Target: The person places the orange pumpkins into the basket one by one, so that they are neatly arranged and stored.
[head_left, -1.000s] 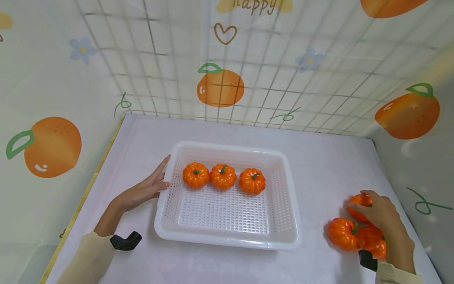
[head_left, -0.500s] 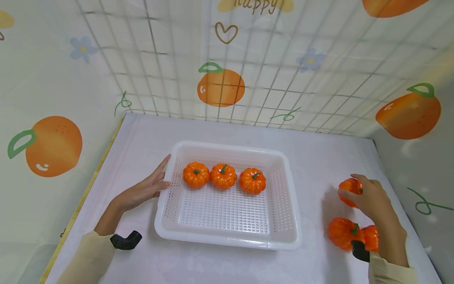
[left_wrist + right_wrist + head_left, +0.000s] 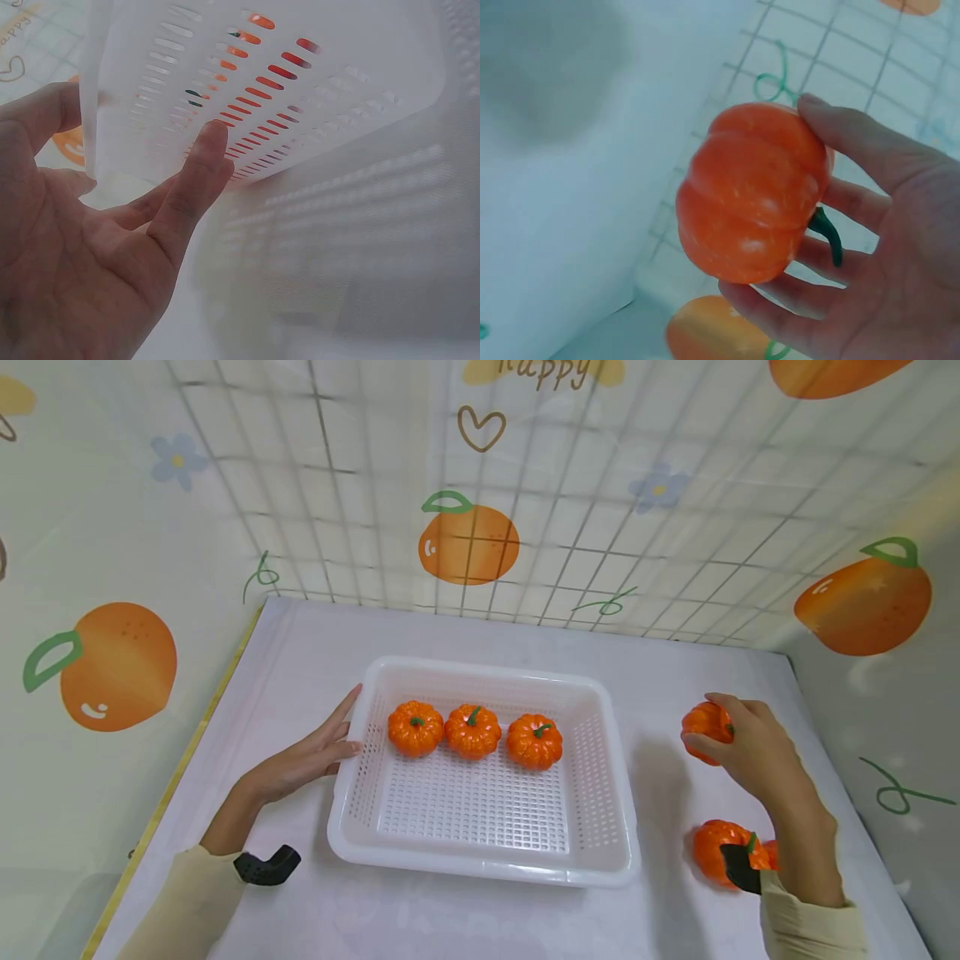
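Observation:
My right hand grips a small orange pumpkin above the right side of the table, thumb and fingers round its sides. The green stem points toward the palm in the right wrist view. My left hand rests with extended fingers against the left wall of a white perforated plastic basket. In the left wrist view, a fingertip touches the slotted wall. Inside the basket sit a left pumpkin, a middle pumpkin and a right pumpkin, lined up along the back.
Another pumpkin lies on the white table at the right front, partly behind the black wrist strap. A further pumpkin beside it is mostly hidden by the right arm. A printed curtain over a grid stands behind.
My right hand has lifted the pumpkin from the group at the right and carried it up, back and left toward the basket. The left hand and the basket have stayed in place.

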`<state>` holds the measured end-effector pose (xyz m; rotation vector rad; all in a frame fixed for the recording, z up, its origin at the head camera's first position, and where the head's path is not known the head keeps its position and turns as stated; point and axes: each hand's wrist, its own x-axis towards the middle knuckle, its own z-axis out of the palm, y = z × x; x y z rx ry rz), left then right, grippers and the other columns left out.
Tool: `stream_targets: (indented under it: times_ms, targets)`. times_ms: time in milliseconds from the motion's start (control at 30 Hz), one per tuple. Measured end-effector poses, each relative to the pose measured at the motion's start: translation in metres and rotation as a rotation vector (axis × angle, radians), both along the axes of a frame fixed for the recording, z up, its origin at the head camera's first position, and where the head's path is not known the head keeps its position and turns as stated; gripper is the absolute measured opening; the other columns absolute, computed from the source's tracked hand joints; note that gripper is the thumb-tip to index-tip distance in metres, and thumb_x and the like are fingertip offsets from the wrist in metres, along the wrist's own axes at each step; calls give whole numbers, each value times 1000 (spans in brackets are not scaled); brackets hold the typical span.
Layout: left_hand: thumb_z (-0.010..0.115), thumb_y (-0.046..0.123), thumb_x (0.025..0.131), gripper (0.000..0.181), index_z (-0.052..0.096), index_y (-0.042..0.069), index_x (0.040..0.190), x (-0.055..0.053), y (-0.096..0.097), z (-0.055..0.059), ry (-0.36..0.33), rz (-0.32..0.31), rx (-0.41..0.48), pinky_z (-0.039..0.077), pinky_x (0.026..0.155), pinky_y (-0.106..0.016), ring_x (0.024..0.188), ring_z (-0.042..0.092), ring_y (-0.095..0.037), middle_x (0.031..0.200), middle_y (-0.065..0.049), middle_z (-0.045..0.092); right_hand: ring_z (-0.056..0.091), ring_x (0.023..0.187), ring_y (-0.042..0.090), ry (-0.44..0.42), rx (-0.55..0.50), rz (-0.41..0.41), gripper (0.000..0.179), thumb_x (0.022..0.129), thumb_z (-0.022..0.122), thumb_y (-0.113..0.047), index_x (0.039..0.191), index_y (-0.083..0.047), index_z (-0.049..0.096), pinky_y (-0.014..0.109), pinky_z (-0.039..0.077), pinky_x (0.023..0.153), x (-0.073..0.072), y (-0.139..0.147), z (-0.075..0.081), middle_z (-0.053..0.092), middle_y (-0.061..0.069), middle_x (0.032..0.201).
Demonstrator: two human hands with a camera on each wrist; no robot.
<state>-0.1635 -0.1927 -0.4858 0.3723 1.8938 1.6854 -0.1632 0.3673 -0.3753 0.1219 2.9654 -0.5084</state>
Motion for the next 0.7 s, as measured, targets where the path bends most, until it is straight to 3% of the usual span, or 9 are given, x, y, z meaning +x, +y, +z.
stream_targets:
  times_ms: [233, 700]
  targets:
    - [53, 32, 103, 80, -5, 56, 153, 1, 0, 1, 1, 8, -4, 31, 109, -63, 139, 39, -35, 165, -6, 13, 43, 106, 50, 43, -2, 87, 72, 93, 70, -37, 148, -1, 39, 63, 50, 78, -3, -23, 13, 32, 38, 139]
    - [52, 31, 104, 79, -5, 56, 153, 0, 1, -1, 3, 9, -8, 31, 109, -63, 139, 39, -35, 164, -8, 14, 42, 118, 52, 59, -19, 215, 71, 92, 73, -31, 151, -7, 40, 66, 49, 85, -6, -76, 31, 34, 31, 146]
